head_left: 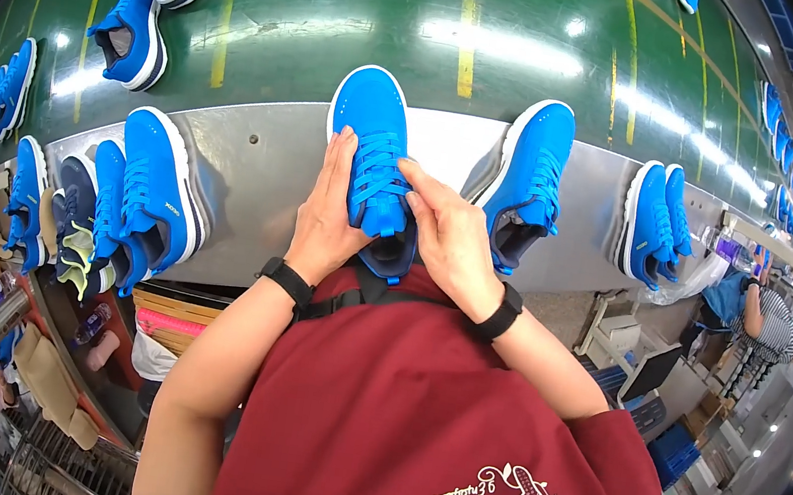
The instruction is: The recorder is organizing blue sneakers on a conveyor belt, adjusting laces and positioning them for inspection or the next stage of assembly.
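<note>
A bright blue lace-up sneaker [373,94] with a white sole lies in front of me, its toe pointing away and its heel near my waist. My left hand [330,204] grips its left side, fingers along the upper beside the laces. On the other side, my right hand [453,240] has its thumb and forefinger pressed at the right edge of the blue laces [380,167]. The right palm hides part of the shoe's collar. A second blue sneaker [530,165] rests just right of my hands, toe away, touched by neither hand.
A metal ledge [262,165] runs along the green belt [349,1]. More blue sneakers [157,176] stand on the left, beside a dark shoe [75,215]; another pair [655,222] is at right. Sneakers [134,38] also sit on the belt. A person [772,322] works far right.
</note>
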A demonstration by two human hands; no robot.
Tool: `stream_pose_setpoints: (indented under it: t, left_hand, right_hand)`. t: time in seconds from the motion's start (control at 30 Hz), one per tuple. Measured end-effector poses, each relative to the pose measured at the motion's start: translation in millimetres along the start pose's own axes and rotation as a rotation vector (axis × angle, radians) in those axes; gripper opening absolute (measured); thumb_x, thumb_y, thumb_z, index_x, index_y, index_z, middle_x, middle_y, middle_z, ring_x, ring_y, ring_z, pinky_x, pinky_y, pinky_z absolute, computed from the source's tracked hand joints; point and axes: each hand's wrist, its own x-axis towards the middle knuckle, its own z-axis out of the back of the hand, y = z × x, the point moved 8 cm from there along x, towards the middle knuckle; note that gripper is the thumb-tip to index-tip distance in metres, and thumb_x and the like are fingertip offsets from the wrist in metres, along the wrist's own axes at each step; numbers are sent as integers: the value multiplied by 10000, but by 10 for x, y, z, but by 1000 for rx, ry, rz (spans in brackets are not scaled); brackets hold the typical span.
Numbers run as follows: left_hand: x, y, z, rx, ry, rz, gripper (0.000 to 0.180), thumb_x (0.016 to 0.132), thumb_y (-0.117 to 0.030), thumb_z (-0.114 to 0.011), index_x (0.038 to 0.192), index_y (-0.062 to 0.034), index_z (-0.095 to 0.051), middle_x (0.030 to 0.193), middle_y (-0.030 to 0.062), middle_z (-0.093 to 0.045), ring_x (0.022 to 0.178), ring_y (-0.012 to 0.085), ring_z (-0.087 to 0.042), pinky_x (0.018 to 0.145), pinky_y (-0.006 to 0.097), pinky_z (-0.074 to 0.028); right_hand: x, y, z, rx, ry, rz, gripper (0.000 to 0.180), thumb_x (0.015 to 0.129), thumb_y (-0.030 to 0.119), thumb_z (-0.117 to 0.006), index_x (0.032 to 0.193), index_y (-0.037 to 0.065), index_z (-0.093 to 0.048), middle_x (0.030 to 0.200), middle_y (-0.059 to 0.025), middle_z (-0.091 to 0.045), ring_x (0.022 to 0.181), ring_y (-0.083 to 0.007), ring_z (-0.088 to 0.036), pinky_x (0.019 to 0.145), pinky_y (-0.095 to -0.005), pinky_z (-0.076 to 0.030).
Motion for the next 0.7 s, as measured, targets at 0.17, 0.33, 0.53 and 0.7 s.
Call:
stream_pose_setpoints:
  t: [0.17, 0.33, 0.53, 0.7]
  left_hand:
    - [-28, 15, -3, -52, 25, 20, 1105, 601, -145, -860, 1471, -34, -188, 1515, 213, -243, 1403, 374, -251, 1130, 427, -291]
    - [-20, 0, 8, -48, 39, 37, 1108, 598, -156, -860, 1473, -41, -191, 1514, 209, -248, 1402, 376, -252, 1127, 427, -294]
    - [-2, -1, 14, -31, 31, 34, 1034, 648, -183, -827, 1467, -41, -212, 1508, 210, -265, 1397, 379, -261, 1114, 427, -313]
    - [1, -4, 38, 32, 23, 20, 1018, 636, -170, -821, 1452, -23, -229, 1502, 198, -282, 1396, 358, -274, 1075, 412, -377]
  right_hand:
    - [178, -159, 59, 101, 29, -219, 287, 850, 100, -629, 1134, 60, -652, 922, -166, -697, 866, -273, -690, 763, -343, -528]
    - [394, -353, -41, 267, 238, -424, 452, 798, 44, -681, 1234, 31, -562, 857, -157, -718, 845, -203, -698, 793, -305, -514]
    - [275, -666, -183, 857, 213, -698, 672, 806, 12, -708, 1352, -68, -325, 902, -148, -691, 839, -166, -627, 810, -301, -493]
    - [399, -602, -83, 585, 150, -536, 606, 807, 91, -728, 1312, -12, -409, 884, -117, -706, 840, -135, -641, 791, -272, -491]
